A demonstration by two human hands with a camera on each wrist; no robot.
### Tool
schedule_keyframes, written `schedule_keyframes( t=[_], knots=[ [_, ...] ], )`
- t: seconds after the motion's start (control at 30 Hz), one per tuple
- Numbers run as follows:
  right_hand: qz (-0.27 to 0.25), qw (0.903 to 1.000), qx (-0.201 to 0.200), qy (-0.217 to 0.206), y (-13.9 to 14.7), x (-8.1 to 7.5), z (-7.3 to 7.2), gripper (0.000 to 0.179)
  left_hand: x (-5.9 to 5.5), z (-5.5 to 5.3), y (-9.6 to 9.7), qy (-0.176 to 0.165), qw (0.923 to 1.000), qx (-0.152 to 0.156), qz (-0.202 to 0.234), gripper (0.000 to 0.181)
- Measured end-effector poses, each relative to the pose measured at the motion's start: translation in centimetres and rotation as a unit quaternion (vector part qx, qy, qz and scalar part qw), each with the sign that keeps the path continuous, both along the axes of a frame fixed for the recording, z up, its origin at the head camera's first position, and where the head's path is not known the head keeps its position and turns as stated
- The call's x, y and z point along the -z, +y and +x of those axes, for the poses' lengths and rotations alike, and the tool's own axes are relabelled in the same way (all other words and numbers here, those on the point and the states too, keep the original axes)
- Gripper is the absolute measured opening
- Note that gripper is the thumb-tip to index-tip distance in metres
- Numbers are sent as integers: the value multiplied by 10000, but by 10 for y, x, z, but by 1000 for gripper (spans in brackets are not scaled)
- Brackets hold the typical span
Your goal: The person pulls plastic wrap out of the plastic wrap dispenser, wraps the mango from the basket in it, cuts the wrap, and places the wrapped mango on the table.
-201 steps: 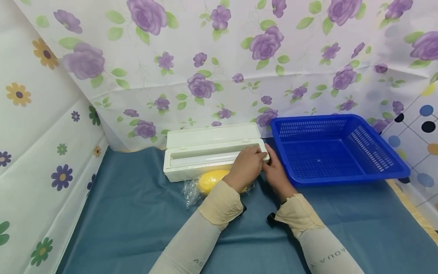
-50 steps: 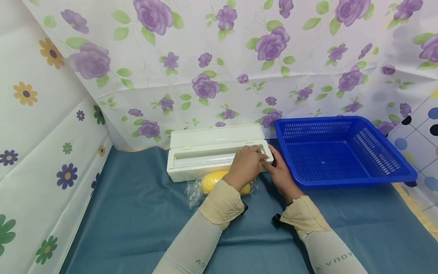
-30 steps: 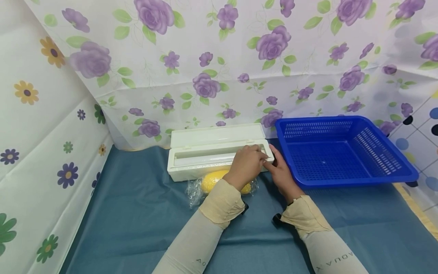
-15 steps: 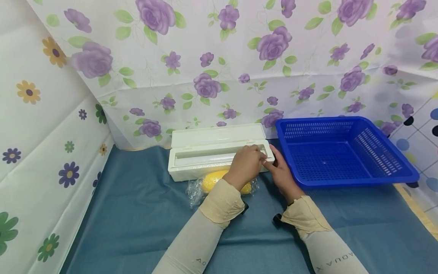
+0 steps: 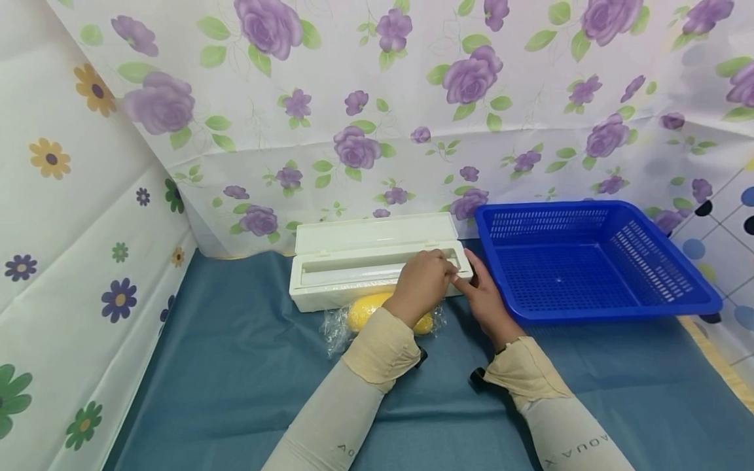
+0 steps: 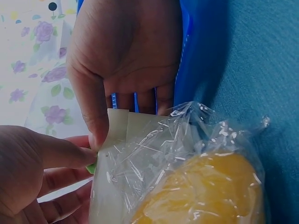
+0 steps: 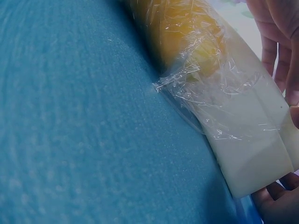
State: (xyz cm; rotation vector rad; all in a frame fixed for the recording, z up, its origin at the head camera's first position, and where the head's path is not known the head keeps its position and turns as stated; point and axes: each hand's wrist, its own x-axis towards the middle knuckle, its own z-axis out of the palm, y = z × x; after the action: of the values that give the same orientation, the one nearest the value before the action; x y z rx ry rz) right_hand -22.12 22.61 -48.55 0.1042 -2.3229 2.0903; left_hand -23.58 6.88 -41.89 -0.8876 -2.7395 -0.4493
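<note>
A long white cling film dispenser point(image 5: 330, 297) lies on the cloth with its lid point(image 5: 377, 233) raised and a white roll point(image 5: 347, 275) inside. My left hand point(image 5: 425, 281) is over its right end; in the left wrist view the thumb and fingers pinch a small green piece point(image 6: 91, 167) at the dispenser's edge. My right hand point(image 5: 484, 297) grips the right end, thumb on top and fingers behind. Against the front lies a yellow oval thing point(image 5: 368, 311), possibly a fruit, covered by crumpled clear film point(image 6: 187, 135). My left forearm partly hides it.
A blue plastic basket point(image 5: 595, 314) stands right of the dispenser, close to my right hand. Blue-green cloth point(image 5: 235, 366) covers the table. A flowered sheet point(image 5: 353, 78) hangs close behind, with more patterned sheets at both sides.
The scene sits slightly further right in the head view than in the oldest frame. Both hands, the dispenser and the yellow thing keep their places relative to one another.
</note>
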Motion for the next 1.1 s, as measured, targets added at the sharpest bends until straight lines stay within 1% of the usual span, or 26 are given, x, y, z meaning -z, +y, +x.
schedule_keyframes(
  t=[0.1, 0.57, 0.7, 0.87, 0.97, 1.1],
  knots=[
    [48, 10000, 5, 9, 0, 0, 0, 73, 0, 0, 0, -101, 9999, -42, 56, 21],
    [-5, 10000, 11, 32, 0, -2, 0, 73, -1, -2, 1, -291, 9993, -160, 162, 21],
    [32, 10000, 44, -11, 2, -1, -1, 72, 0, -2, 2, -306, 9992, -173, 211, 20],
    [52, 9999, 81, -110, 2, -1, 1, 72, 2, -1, 2, -430, 9982, -259, 318, 19],
    [22, 10000, 42, -88, 1, -2, 1, 72, 3, 0, 1, -428, 9979, -326, 367, 18],
    [35, 10000, 43, -68, 0, -2, 2, 72, 3, 0, 0, -383, 9979, -334, 399, 17]
  ],
)
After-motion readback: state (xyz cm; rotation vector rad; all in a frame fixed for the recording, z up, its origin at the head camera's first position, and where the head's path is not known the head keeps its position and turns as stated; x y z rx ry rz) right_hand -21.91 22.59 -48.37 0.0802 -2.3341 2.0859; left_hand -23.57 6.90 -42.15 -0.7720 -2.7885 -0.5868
